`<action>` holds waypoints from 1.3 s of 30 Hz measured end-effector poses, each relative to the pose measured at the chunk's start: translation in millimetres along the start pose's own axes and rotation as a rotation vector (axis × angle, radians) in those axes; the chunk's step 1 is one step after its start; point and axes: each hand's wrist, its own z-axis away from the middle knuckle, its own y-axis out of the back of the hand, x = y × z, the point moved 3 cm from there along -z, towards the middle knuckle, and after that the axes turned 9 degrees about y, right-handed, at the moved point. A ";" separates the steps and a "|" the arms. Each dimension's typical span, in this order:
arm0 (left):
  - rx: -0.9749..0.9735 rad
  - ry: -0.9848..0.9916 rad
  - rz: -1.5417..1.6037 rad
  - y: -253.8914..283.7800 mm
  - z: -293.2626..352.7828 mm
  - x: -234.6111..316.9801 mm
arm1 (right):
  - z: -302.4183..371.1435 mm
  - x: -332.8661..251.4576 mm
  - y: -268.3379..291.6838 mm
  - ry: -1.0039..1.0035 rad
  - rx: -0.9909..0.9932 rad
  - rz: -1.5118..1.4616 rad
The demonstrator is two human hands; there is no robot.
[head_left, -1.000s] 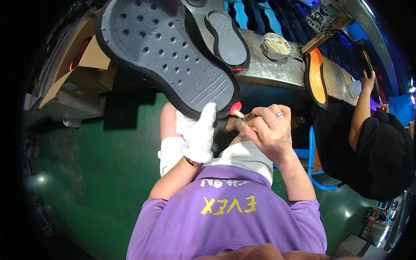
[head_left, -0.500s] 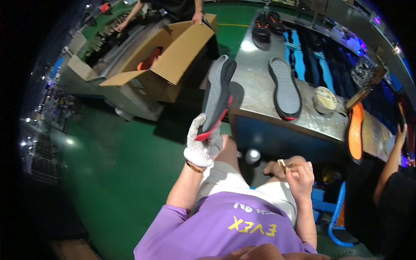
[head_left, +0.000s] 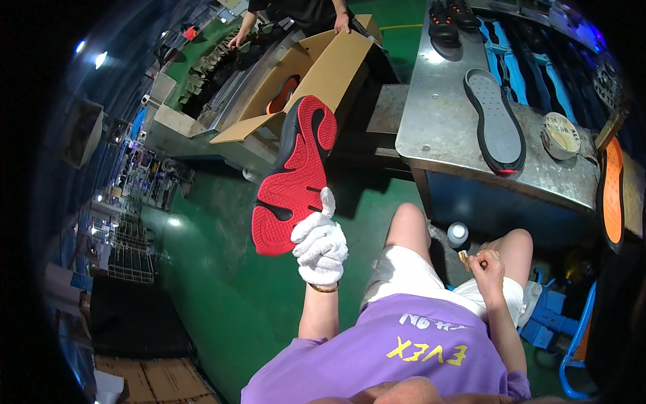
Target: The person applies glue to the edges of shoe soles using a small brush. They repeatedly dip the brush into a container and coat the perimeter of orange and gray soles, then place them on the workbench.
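My left hand point(head_left: 320, 248), in a white knit glove, is closed on a shoe sole point(head_left: 279, 195). The sole hangs over the floor to the left of the metal table, with its red patterned tread facing me and a dark edge along its side. Above my lap, my bare right hand point(head_left: 490, 273) pinches a small brush point(head_left: 464, 258) with a pale tip; most of its handle is hidden by the fingers. A second sole point(head_left: 494, 118), grey on its upper face with a black rim, lies on the table. Beside it stands a small round tub point(head_left: 561, 137).
Black shoes point(head_left: 444, 30) and light-blue strips point(head_left: 505, 57) lie farther back on the metal table point(head_left: 431, 131). An orange sole point(head_left: 613, 195) sits at its right edge. A co-worker's hand point(head_left: 342, 23) touches an open cardboard box point(head_left: 336, 67). A white bottle point(head_left: 457, 233) stands below the table.
The sole has moved left, away from the table, and turned from its grey face and side to its red tread. The view has swung left. The brush stays in my right hand.
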 end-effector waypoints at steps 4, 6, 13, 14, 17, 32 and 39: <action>-0.134 0.052 0.071 9.5 -2.2 4.4 | 3.5 18.2 -3.2 -0.137 0.002 -0.054; -0.128 0.088 0.132 9.6 -8.3 4.2 | 4.4 25.1 -3.5 -0.192 -0.004 -0.063; -0.219 0.227 0.104 19.4 -22.5 3.1 | 15.2 39.6 -13.6 -0.236 0.046 -0.115; -0.235 0.247 0.094 20.3 -26.6 1.4 | 14.3 39.6 -12.9 -0.240 0.041 -0.104; 0.001 0.075 -0.061 28.4 -30.2 5.2 | 19.1 56.9 -25.5 -0.334 -0.012 -0.122; 1.295 -0.107 -1.541 101.3 -162.7 75.7 | 14.2 54.9 -14.4 -0.349 -0.051 -0.052; 1.185 -0.292 -1.545 119.1 -145.2 88.8 | 15.2 60.9 -19.1 -0.357 -0.065 -0.096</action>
